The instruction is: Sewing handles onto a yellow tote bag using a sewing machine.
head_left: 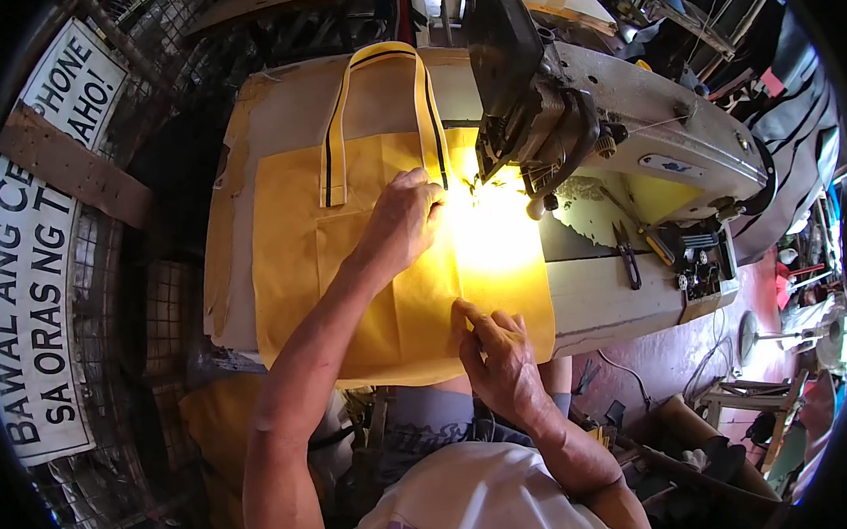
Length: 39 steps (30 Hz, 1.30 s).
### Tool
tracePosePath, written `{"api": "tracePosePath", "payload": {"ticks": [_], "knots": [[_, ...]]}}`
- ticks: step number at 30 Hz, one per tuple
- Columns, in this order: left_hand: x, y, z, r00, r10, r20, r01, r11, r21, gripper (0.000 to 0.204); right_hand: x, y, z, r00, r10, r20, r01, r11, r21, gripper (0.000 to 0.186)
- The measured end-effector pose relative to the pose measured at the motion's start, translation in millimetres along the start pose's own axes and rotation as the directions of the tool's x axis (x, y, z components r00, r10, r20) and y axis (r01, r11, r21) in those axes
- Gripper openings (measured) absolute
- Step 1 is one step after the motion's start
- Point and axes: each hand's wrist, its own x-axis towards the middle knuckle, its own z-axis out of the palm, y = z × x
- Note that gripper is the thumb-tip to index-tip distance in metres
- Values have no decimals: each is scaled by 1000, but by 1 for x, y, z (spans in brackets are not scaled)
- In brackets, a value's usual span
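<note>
A yellow fabric bag panel [350, 305] lies over the sewing machine bed, its front edge hanging toward my lap. A looped yellow strap [340, 117] with black and white lines arches above its upper edge, both ends down on the fabric. My left hand [404, 218] is closed, fingertips pinched at the strap's right end, left of the needle area. Glare from the lamp hides the needle and presser foot. My right hand [499, 351] rests on the panel's lower right part, fingers stretched out over the cloth and not wrapped round anything.
The sewing machine [624, 104] stands over the panel's right side. Thread snips [626, 256] and a yellow-handled tool [659, 247] lie right of it on the table [595, 300]. A lettered sign [41, 281] and wire mesh are at left; a stand fan [750, 337] is far right.
</note>
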Motion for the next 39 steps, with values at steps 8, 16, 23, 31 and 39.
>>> {"api": "tracePosePath", "payload": {"ticks": [8,16,23,31,39], "knots": [[-14,21,7,992,126,19,-121,888,443,23,0,0,2,999,-15,-31,13,998,-59,34],[-39,50,12,986,131,102,-166,787,594,36,-1,-3,3,993,-83,-79,69,982,-175,30],[-48,52,6,994,-75,85,41,937,347,48,-1,1,4,987,-130,-98,110,977,-182,32],[-53,46,5,997,-9,72,-18,931,364,52,-7,9,11,982,-170,-84,145,959,-242,41],[-56,46,8,998,-10,69,-20,910,413,56,-18,16,-5,969,-244,-47,216,922,-322,31]]}}
